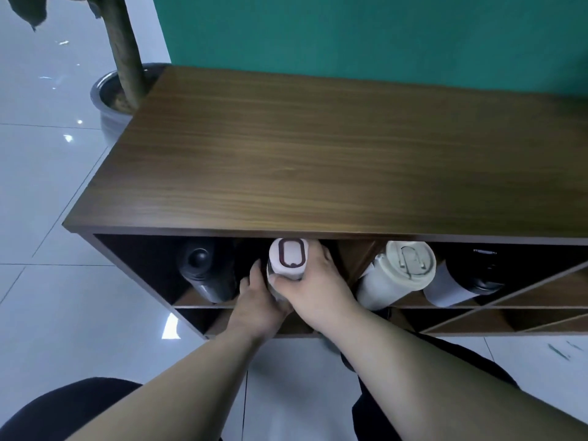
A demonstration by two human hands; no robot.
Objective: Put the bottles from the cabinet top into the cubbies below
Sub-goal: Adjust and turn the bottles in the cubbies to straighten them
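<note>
The clear-bodied bottle with a white oval lid [288, 257], at the mouth of the top-left cubby [152, 265], looks rigid, smooth and likely slippery, so keep your left hand [259, 305] and right hand [318, 284] fingers clasped round its body below the lid.

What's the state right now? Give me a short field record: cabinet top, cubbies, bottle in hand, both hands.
cabinet top: no bottles visible on it
left cubby: black bottle at left, upright
right cubby: cream tumbler and black-capped bottle, both leaning
held bottle: white-lidded bottle, at the left cubby's opening beside the divider
left hand: gripping the bottle's body from the left
right hand: gripping just below the lid
</note>
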